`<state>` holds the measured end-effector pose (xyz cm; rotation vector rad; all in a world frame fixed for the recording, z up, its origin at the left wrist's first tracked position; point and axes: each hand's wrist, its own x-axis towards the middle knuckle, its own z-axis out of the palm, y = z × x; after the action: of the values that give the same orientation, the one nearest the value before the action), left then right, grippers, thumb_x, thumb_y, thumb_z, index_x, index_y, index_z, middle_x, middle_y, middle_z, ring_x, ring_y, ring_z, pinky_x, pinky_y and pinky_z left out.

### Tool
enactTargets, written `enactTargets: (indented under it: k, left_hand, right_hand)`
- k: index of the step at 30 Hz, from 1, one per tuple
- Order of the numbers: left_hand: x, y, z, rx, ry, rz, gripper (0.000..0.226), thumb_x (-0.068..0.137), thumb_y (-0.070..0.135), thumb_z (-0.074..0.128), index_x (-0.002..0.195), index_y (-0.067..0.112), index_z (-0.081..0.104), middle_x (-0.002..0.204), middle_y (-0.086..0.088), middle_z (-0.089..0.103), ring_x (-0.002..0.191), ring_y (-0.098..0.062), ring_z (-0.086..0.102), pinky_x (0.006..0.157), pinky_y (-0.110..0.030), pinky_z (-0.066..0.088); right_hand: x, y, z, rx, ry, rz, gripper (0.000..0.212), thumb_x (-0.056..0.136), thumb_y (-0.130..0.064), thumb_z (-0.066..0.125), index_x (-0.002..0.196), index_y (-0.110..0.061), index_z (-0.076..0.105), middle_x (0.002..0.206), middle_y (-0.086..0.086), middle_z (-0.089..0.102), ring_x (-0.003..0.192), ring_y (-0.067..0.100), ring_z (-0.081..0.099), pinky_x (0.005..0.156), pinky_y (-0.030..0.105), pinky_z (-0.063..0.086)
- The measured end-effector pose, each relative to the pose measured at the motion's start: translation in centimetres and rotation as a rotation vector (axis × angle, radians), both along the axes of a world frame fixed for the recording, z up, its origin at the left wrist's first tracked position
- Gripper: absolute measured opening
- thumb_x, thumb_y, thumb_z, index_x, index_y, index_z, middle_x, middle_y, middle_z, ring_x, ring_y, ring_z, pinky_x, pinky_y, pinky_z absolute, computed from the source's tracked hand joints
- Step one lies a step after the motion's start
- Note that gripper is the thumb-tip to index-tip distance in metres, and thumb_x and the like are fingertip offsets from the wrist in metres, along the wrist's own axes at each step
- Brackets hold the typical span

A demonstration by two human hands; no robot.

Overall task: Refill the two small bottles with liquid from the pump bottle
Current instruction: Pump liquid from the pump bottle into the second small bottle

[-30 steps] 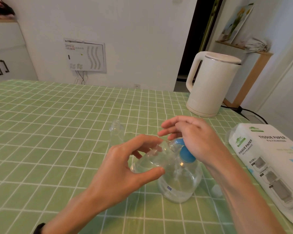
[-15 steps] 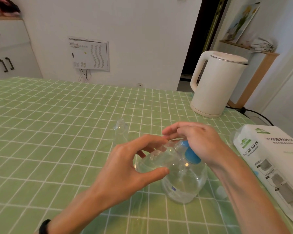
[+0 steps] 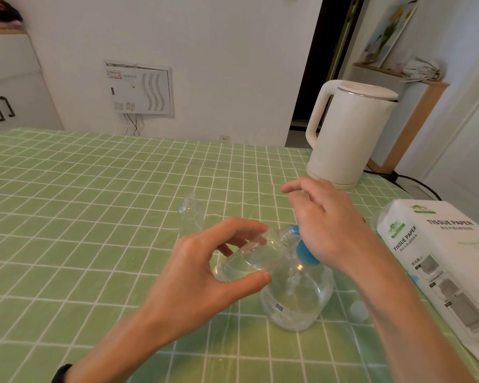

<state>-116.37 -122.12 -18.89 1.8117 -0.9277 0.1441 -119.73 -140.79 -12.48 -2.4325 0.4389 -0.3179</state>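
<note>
A clear round pump bottle (image 3: 296,299) with a blue pump head (image 3: 304,251) stands on the green checked tablecloth (image 3: 80,230). My left hand (image 3: 205,275) grips a small clear bottle (image 3: 249,258), tilted, with its open neck up against the pump's spout. My right hand (image 3: 324,225) rests on top of the blue pump head, fingers loosely bent and the index finger pointing left. A second small clear bottle (image 3: 190,217) stands upright and uncapped just behind my left hand. Some liquid lies in the tilted bottle.
A white electric kettle (image 3: 346,134) stands at the back right with its cord trailing off the table. A pack of tissue paper (image 3: 448,266) lies along the right edge. A small white cap (image 3: 357,310) sits on the cloth right of the pump bottle.
My right hand's fingers have lifted and spread a little over the pump head. The view has shifted slightly; my left hand keeps the small bottle at the spout.
</note>
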Motion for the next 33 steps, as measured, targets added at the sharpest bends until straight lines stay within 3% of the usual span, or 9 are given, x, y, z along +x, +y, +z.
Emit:
enactTargets:
  k: [2, 4, 7, 13, 23, 29, 33]
  left_hand:
    - [0.03, 0.03, -0.08, 0.015, 0.008, -0.004, 0.048, 0.076, 0.041, 0.079, 0.123, 0.034, 0.070, 0.112, 0.025, 0.074, 0.104, -0.004, 0.072, 0.084, -0.016, 0.052]
    - [-0.02, 0.05, -0.10, 0.020, 0.020, -0.008, 0.048, 0.076, 0.041, 0.079, 0.123, 0.032, 0.070, 0.111, 0.024, 0.075, 0.104, -0.006, 0.072, 0.084, -0.021, 0.054]
    - [-0.05, -0.01, -0.15, 0.021, 0.022, -0.012, 0.048, 0.076, 0.042, 0.078, 0.123, 0.034, 0.070, 0.111, 0.024, 0.075, 0.104, -0.007, 0.072, 0.085, -0.022, 0.054]
    - [-0.10, 0.09, -0.12, 0.004, -0.001, -0.004, 0.049, 0.076, 0.042, 0.080, 0.123, 0.035, 0.069, 0.111, 0.026, 0.075, 0.104, -0.005, 0.072, 0.085, -0.013, 0.051]
    - [0.13, 0.12, -0.11, 0.029, 0.002, -0.001, 0.048, 0.077, 0.039, 0.081, 0.123, 0.033, 0.070, 0.111, 0.024, 0.074, 0.103, -0.006, 0.072, 0.084, -0.021, 0.054]
    - [-0.11, 0.15, -0.07, 0.015, -0.003, -0.004, 0.049, 0.076, 0.043, 0.079, 0.123, 0.036, 0.069, 0.111, 0.026, 0.074, 0.104, -0.004, 0.072, 0.085, -0.016, 0.052]
    - [-0.10, 0.18, 0.04, 0.007, -0.005, -0.001, 0.049, 0.076, 0.042, 0.079, 0.123, 0.035, 0.069, 0.112, 0.026, 0.074, 0.104, -0.003, 0.071, 0.085, -0.013, 0.051]
  right_hand:
    - [0.18, -0.21, -0.13, 0.080, 0.041, 0.045, 0.037, 0.107, -0.029, 0.036, 0.129, -0.041, 0.062, 0.148, -0.016, 0.049, 0.143, 0.015, 0.040, 0.119, 0.043, 0.029]
    - [0.09, -0.26, -0.14, 0.144, 0.090, 0.072, 0.039, 0.107, -0.028, 0.036, 0.135, -0.044, 0.059, 0.156, -0.017, 0.044, 0.146, 0.014, 0.036, 0.114, 0.039, 0.029]
    - [0.01, -0.32, -0.22, 0.101, 0.077, 0.059, 0.042, 0.107, -0.031, 0.038, 0.144, -0.044, 0.051, 0.159, -0.015, 0.040, 0.152, 0.017, 0.029, 0.124, 0.052, 0.023]
    - [-0.44, 0.11, 0.12, -0.122, -0.045, -0.089, 0.050, 0.105, -0.039, 0.039, 0.155, -0.037, 0.033, 0.169, -0.009, 0.022, 0.157, 0.014, 0.004, 0.126, 0.064, 0.009]
    - [-0.05, 0.15, -0.01, 0.017, 0.067, 0.002, 0.046, 0.107, -0.025, 0.037, 0.149, -0.042, 0.045, 0.165, -0.012, 0.030, 0.157, 0.016, 0.012, 0.128, 0.059, 0.010]
    - [-0.46, 0.44, 0.20, -0.007, -0.004, -0.072, 0.044, 0.106, -0.038, 0.038, 0.149, -0.040, 0.044, 0.163, -0.010, 0.034, 0.155, 0.015, 0.014, 0.126, 0.061, 0.012]
    - [-0.62, 0.52, 0.38, -0.109, -0.074, -0.116, 0.053, 0.103, -0.046, 0.038, 0.155, -0.038, 0.033, 0.167, -0.010, 0.023, 0.156, 0.014, 0.005, 0.125, 0.063, 0.011]
